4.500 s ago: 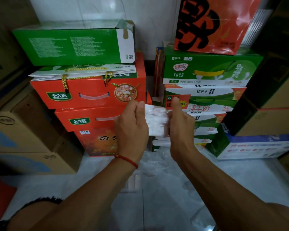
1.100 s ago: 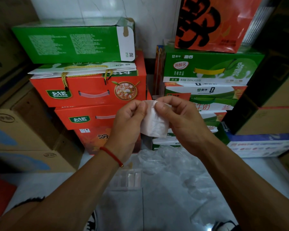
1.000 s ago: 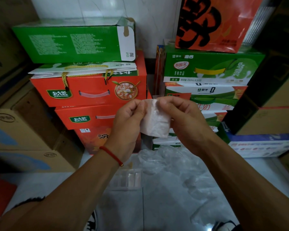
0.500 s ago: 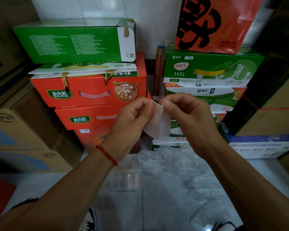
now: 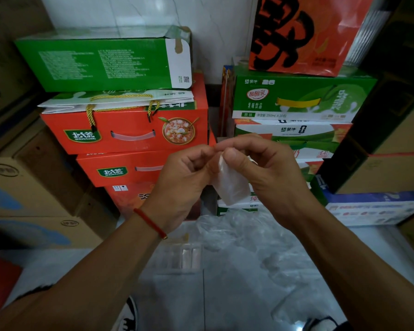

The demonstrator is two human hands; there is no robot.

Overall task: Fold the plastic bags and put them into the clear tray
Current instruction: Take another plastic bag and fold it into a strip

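A small folded white plastic bag (image 5: 231, 187) hangs in the air at chest height between both hands. My left hand (image 5: 182, 182) and my right hand (image 5: 263, 173) both pinch its top corner, fingertips nearly touching. Below them on the pale floor sits the clear tray (image 5: 177, 259), holding a few folded bags standing side by side. A heap of loose clear plastic bags (image 5: 244, 232) lies on the floor to the right of the tray.
Stacked red and green gift boxes (image 5: 129, 130) stand behind the hands on the left, green drink cartons (image 5: 296, 99) on the right. Brown cardboard boxes (image 5: 34, 192) line the left side. Shoe tips (image 5: 129, 316) show at the bottom edge.
The bag went from a wide strip stretched between the hands to a small folded packet. In the last second the hands drew closer at its top corner and the packet tilted.
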